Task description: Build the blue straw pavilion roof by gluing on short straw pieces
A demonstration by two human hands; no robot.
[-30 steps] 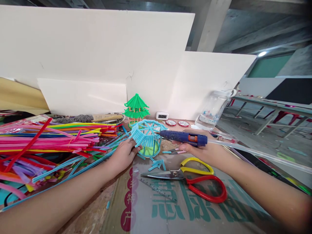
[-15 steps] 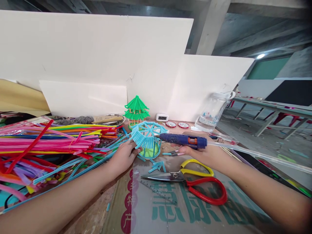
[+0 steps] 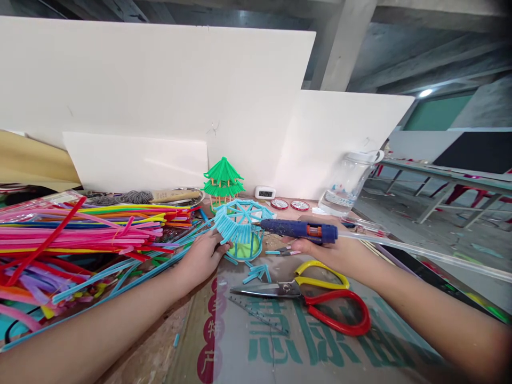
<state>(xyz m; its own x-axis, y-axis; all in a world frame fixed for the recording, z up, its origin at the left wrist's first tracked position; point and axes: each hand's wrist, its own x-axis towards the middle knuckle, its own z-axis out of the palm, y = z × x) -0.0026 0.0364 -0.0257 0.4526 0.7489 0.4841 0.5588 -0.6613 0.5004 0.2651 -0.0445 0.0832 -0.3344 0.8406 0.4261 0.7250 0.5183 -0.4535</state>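
My left hand (image 3: 202, 255) grips the left edge of a light blue straw pavilion roof (image 3: 240, 220) that stands on the table over a green base. In my right hand (image 3: 328, 249) is a blue glue gun (image 3: 299, 229), held level with its nozzle pointing left at the roof's right side. A clear glue stick (image 3: 420, 250) sticks out behind the gun to the right. Behind the blue model stands a finished green straw pavilion (image 3: 223, 180).
A big heap of coloured straws (image 3: 80, 234) fills the left. Red and yellow scissors (image 3: 312, 292) and cut blue straw bits (image 3: 258, 273) lie on cardboard in front. A small clock (image 3: 265, 192), two red lids (image 3: 288, 204) and a clear jar (image 3: 348, 182) stand by white boards.
The glue gun has shifted slightly left toward the roof. Both hands otherwise stay where they were.
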